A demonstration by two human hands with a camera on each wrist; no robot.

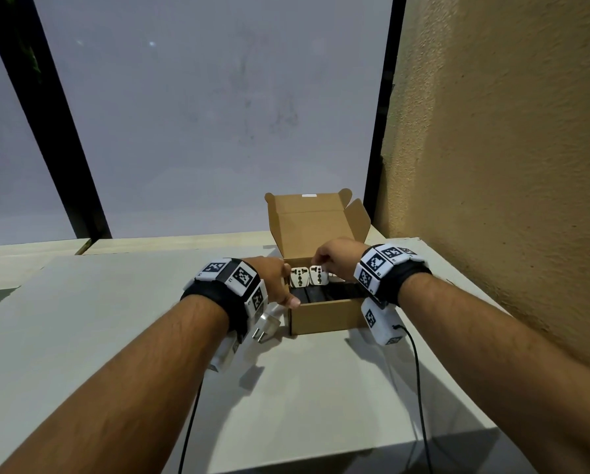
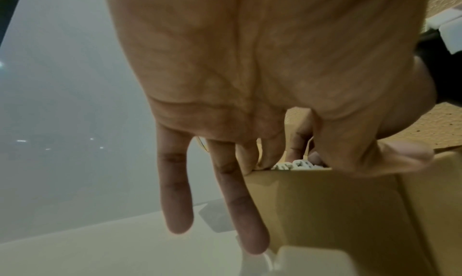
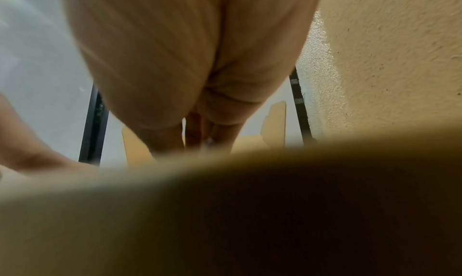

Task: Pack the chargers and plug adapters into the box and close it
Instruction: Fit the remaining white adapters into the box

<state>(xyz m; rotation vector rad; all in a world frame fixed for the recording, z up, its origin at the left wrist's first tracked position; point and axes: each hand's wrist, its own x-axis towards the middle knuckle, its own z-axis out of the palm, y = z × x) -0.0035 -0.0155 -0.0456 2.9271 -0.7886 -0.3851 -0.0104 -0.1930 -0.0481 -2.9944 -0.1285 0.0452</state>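
Note:
An open brown cardboard box (image 1: 324, 318) stands on the table with its lid (image 1: 309, 220) upright. Inside it, white plug adapters (image 1: 299, 277) stand in a row at the back, and black chargers (image 1: 324, 293) lie in front of them. My right hand (image 1: 317, 263) reaches into the box and pinches the top of the second adapter (image 1: 319, 276). My left hand (image 1: 284, 282) rests on the box's left wall (image 2: 312, 201), thumb on the front corner. In the left wrist view its fingers (image 2: 240, 201) hang straight. A white plug charger (image 1: 267, 323) lies on the table beside the box.
The box sits near the right end of a pale table (image 1: 115, 319). A rough tan wall (image 1: 509, 165) stands close on the right, and a frosted window (image 1: 201, 114) with black frames behind. Black cables (image 1: 418, 388) trail from both wrists toward me.

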